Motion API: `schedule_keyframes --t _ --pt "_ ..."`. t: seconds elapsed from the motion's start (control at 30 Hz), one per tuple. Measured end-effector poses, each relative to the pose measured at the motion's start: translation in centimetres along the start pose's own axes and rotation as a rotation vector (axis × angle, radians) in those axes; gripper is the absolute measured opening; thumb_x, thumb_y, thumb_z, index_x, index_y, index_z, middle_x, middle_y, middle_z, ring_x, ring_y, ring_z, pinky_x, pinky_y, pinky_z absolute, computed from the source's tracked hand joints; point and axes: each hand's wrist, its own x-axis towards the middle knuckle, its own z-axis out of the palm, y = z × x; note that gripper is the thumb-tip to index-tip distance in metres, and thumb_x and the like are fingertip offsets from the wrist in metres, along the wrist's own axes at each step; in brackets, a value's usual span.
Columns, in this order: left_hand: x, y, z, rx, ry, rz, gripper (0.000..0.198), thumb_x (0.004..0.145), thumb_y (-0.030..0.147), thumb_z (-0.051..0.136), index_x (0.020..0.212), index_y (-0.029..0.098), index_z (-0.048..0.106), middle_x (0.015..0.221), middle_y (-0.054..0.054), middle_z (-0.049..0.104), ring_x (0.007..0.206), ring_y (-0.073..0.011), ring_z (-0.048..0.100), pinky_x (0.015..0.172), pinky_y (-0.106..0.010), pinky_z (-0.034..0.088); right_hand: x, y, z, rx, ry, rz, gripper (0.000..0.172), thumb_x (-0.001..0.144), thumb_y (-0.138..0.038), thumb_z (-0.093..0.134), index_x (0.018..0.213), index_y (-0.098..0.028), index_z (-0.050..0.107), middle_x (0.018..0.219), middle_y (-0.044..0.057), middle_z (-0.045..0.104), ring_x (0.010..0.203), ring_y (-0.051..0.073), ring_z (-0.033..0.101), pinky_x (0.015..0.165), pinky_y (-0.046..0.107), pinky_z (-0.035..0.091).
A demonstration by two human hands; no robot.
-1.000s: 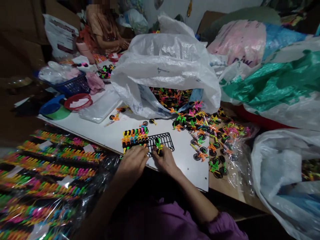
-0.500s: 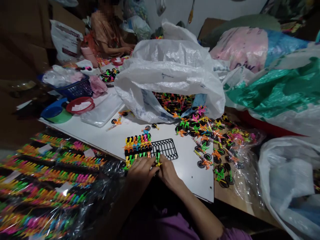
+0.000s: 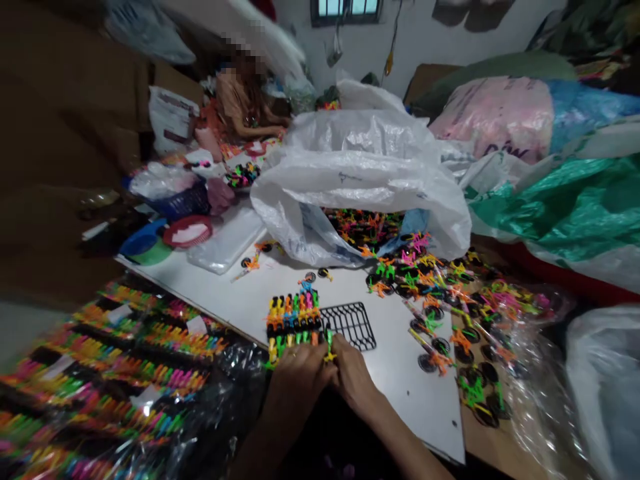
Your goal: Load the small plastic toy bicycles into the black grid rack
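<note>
In the head view, the left hand [image 3: 299,385] and right hand [image 3: 358,381] are pressed together fingertip to fingertip at the near edge of the black grid rack [image 3: 356,325]. They pinch a green toy bike [image 3: 329,339] upright between them, though motion blur hides how each finger grips. The bike sits just beside the row of bikes [image 3: 294,319] that fills the rack on the left hand's side. The main risk, I judge, is a knuckle nudging that row: the left hand is touching or nearly touching it, and the close-packed bikes could topple together. The rack lies loose on the white board [image 3: 400,380], so a sideways push might slide it. The thin bike could also twist out of so small a pinch and drop past the board's edge, just nearer than the rack.
</note>
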Motion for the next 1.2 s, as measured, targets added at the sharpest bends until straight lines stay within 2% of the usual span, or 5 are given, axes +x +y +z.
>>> schedule_keyframes --t 0.4,0.57,0.8,1.0,1.2 --pt "-1.5 -1.7 2.2 0.003 0.236 0.222 0.029 0.087 0.012 0.033 0.099 0.017 0.06 0.081 -0.006 0.066 0.079 -0.0159 0.063 0.074 -0.028 0.05 0.1 0.3 1.1 -0.113 0.053 -0.025 0.023 0.081 -0.017 0.044 0.099 -0.023 0.056 0.089 0.008 0.059 0.074 0.02 0.056 0.065 0.028 0.044" --pt "-2.0 -2.1 1.0 0.104 0.147 0.361 0.028 0.087 0.015 0.04 0.108 0.016 0.059 0.097 -0.006 0.067 0.093 -0.017 0.061 0.086 -0.029 0.044 -0.2 0.3 -3.4 -0.099 -0.109 -0.035 0.01 0.08 -0.016 0.051 0.087 -0.018 0.057 0.085 0.004 0.058 0.077 0.016 0.055 0.067 0.023 0.04" --pt "-2.0 -3.1 0.7 0.324 0.118 0.453 0.032 0.087 0.016 0.036 0.105 0.019 0.062 0.096 -0.004 0.067 0.089 -0.0172 0.062 0.082 -0.03 0.044 6.3 2.7 -13.4 -0.516 0.2 0.117 0.021 0.086 -0.016 0.044 0.103 -0.017 0.056 0.098 0.007 0.056 0.081 0.016 0.053 0.07 0.025 0.038" --pt "-1.6 -2.5 0.7 0.28 0.131 0.418 0.036 0.088 0.014 0.029 0.098 0.018 0.064 0.089 -0.002 0.068 0.084 -0.0148 0.062 0.078 -0.027 0.045 13.9 4.2 -13.9 -0.833 0.173 0.087 0.024 0.085 -0.011 0.042 0.104 -0.015 0.056 0.103 0.011 0.055 0.097 0.023 0.047 0.08 0.032 0.033" --pt "-1.7 -2.1 0.7 0.201 0.057 0.272 0.03 0.089 0.017 0.035 0.099 0.021 0.063 0.091 -0.002 0.068 0.087 -0.015 0.061 0.08 -0.027 0.046 12.8 5.5 -16.2 -0.699 0.225 0.06 0.02 0.09 -0.022 0.042 0.099 -0.015 0.058 0.096 0.009 0.059 0.088 0.019 0.051 0.074 0.027 0.033"
